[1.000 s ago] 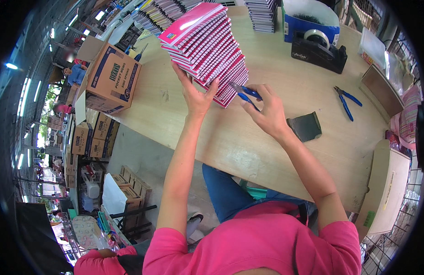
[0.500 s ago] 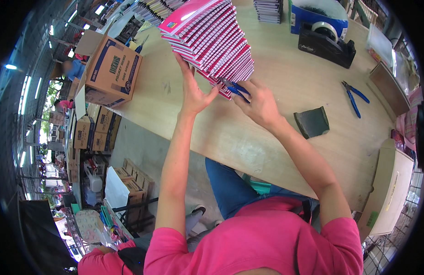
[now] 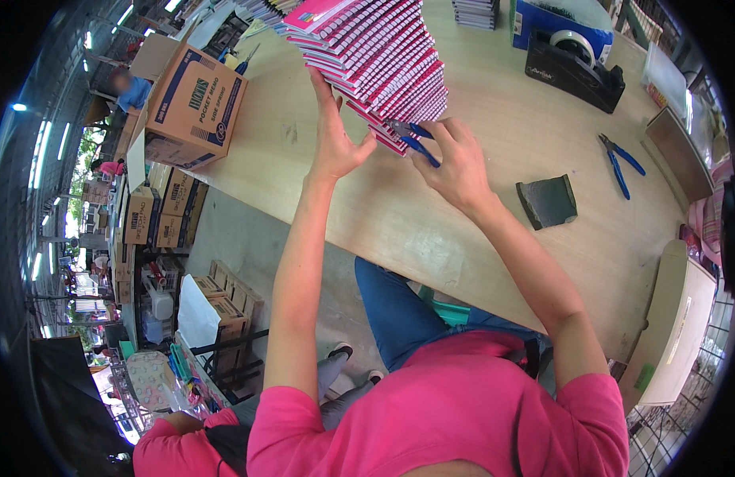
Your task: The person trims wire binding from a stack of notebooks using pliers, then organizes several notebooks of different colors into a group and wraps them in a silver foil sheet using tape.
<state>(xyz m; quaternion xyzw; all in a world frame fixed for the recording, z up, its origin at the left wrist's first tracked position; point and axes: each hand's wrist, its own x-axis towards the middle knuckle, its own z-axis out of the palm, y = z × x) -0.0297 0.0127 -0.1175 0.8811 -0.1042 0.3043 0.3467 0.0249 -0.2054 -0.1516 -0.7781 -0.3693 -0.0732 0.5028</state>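
A tall leaning stack of pink-covered spiral notebooks (image 3: 383, 60) stands on the table, with its white coil bindings facing me. My left hand (image 3: 335, 143) lies along the stack's left side, fingers stretched upward and thumb held apart; it grips nothing that I can see. In my right hand (image 3: 459, 163) is a pair of wire cutters (image 3: 419, 141) with blue handles. Their dark jaws point left at the coil ends of the lowest notebooks. Whether the jaws touch a coil is too small to tell.
A second pair of blue-handled cutters (image 3: 619, 163) lies at the right, near a dark curved block (image 3: 548, 202). Behind them stands a black tape dispenser (image 3: 574, 71). An open cardboard box (image 3: 196, 107) sits at the table's left edge. Another person's pink sleeve (image 3: 184, 449) shows at lower left.
The cutters' handles look more spread than before. My left thumb has drawn slightly away from the lower notebooks. The whole view has shifted a little.
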